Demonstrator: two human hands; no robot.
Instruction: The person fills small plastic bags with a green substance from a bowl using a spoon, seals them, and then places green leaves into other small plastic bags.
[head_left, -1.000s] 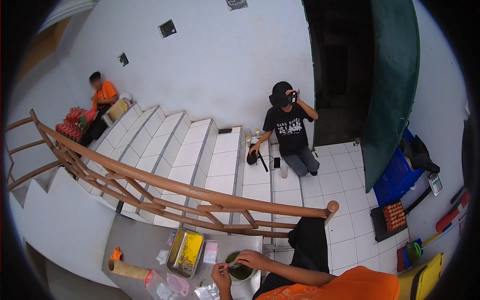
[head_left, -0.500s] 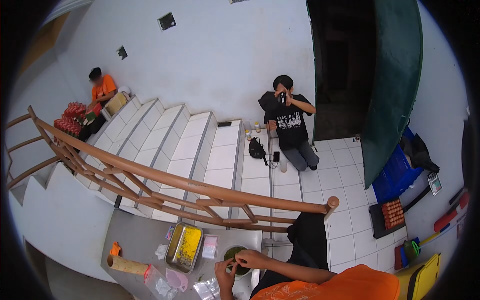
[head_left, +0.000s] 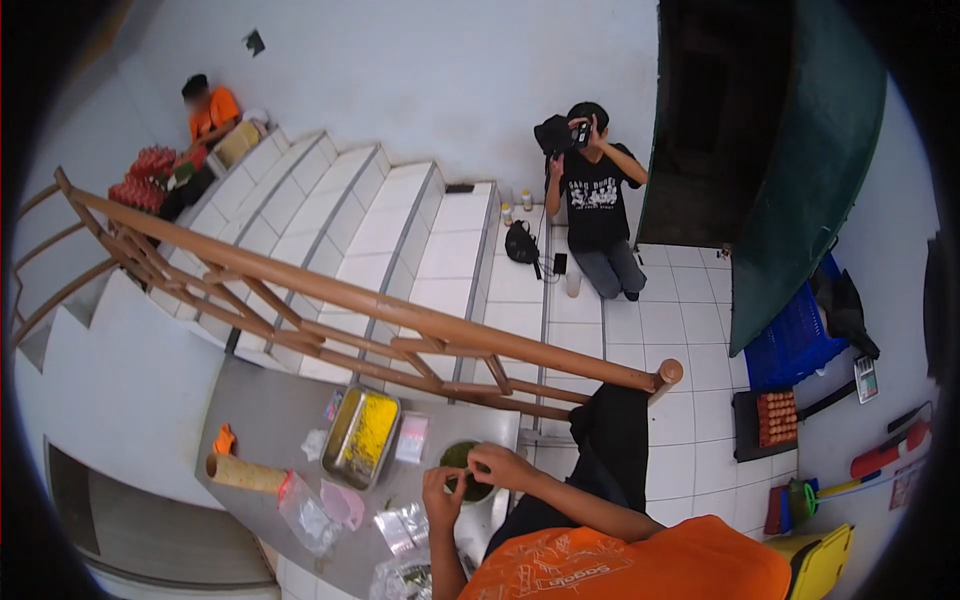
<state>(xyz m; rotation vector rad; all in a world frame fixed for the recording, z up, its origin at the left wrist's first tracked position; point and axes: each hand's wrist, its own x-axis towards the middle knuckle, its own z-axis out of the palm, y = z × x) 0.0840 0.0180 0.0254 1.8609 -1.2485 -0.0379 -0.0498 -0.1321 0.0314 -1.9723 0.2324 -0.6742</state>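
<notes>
Over a bowl (head_left: 452, 447) of dark green stuff, my left hand (head_left: 443, 496) and my right hand (head_left: 502, 467) are held close together. The fingertips of both are pinched, and whatever lies between them is too small to make out. Left of the bowl lie a pack of clear plastic bags (head_left: 411, 438) and a metal tray (head_left: 336, 450) of yellow shreds. Nearer my left forearm are clear plastic packets (head_left: 402, 528) and a second clear bag with green bits (head_left: 402, 578).
The grey table (head_left: 255, 415) also bears a pink scoop-like item (head_left: 343, 505), a brown roll (head_left: 243, 473) and an orange cloth (head_left: 224, 438). A brown handrail (head_left: 420, 320) runs behind it. A person (head_left: 598, 205) kneels with a camera; eggs (head_left: 777, 418) sit right.
My view has shifted, so the table and stairs sit higher in it. Both hands stay pinched over the bowl. The kneeling person now has both hands up at the camera and a black item.
</notes>
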